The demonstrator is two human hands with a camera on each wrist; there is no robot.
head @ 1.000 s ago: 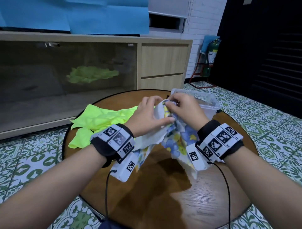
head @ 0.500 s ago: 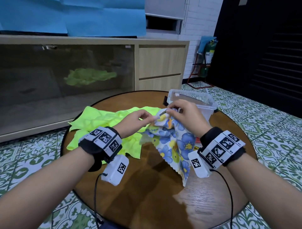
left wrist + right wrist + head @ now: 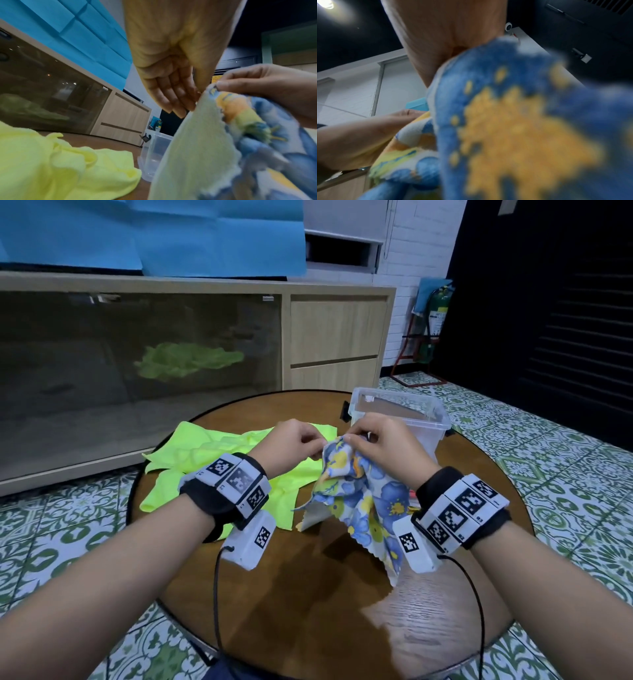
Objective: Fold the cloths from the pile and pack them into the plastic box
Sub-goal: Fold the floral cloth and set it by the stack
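At your far left the green cloths (image 3: 236, 470) lie crumpled and loose on the round wooden table (image 3: 308, 594), a soft neon heap that looks to be the pile waiting its turn. Your left hand (image 3: 294, 445) hovers just above them, thumb and fingertips nipping the top edge of the floral cloth (image 3: 363, 501), the other fingers lying fairly straight alongside. You probably hold it by so little because you are hunting for a corner to spread it from.

The floral cloth hangs off the table from both hands, bunched at the top: fuzzy microfibre, blue and yellow flowers on one face, plain pale on the other, with a zigzag cut edge.

Your right hand (image 3: 387, 446) pinches the same top edge beside the left, fingers curled round the gathered fabric to bear its weight.

Just behind it stands the box (image 3: 428, 412), clear, rigid plastic, lid off and close for packing; no cloth shows in it.
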